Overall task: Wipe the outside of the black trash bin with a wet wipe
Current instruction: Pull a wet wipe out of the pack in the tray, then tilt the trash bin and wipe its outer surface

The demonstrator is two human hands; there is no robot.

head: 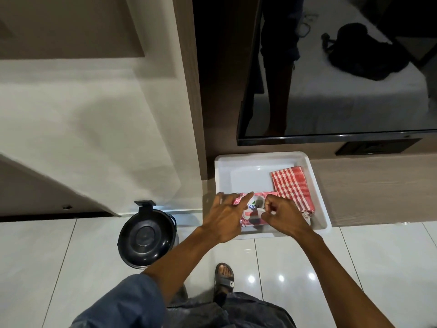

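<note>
- I am viewing the left hand (225, 216) lying on the pink wet wipe pack (251, 210), fingers spread flat and pressing it down; its grip is wide and is not closing around anything.
- I am viewing the right hand (285, 216) curling over the pack's centre, its grip narrow, with thumb and fingertips pinching together at the opening; I cannot tell whether a wipe is between them.
- The pack is sitting at the near edge of the white tray (316, 185), just beside a red checked cloth (293, 188).
- The black trash bin (146, 240) is standing on the tiled floor (307, 268), lid shut, left of the tray and apart from both hands.
</note>
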